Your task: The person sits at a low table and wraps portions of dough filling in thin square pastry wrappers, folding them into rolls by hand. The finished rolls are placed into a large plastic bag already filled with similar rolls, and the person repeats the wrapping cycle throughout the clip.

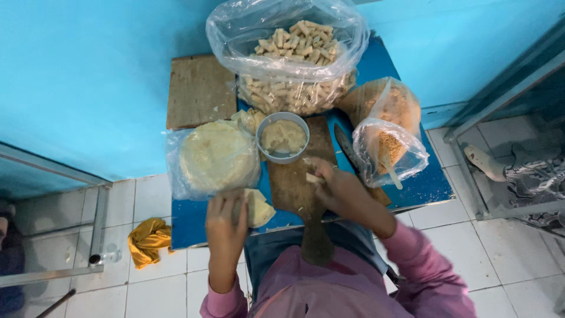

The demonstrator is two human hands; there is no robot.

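My left hand [225, 219] presses on a pale folded wrapper sheet [259, 210] at the near edge of the blue table [424, 185]. My right hand [338, 187] hovers over a wooden paddle board [294, 185] and pinches a small pale roll [312, 177] at its fingertips. A grey bowl of yellowish filling [283, 137] stands at the board's far end. A stack of round wrappers in clear plastic [215, 156] lies to the left of the bowl.
A big clear bag of finished rolls [294, 56] stands at the back. To the right are a bag of crumbs with a spoon [391, 150], another bag [385, 100] and a knife [348, 147]. A wooden board [200, 91] lies back left; a yellow cloth [147, 240] is on the tiled floor.
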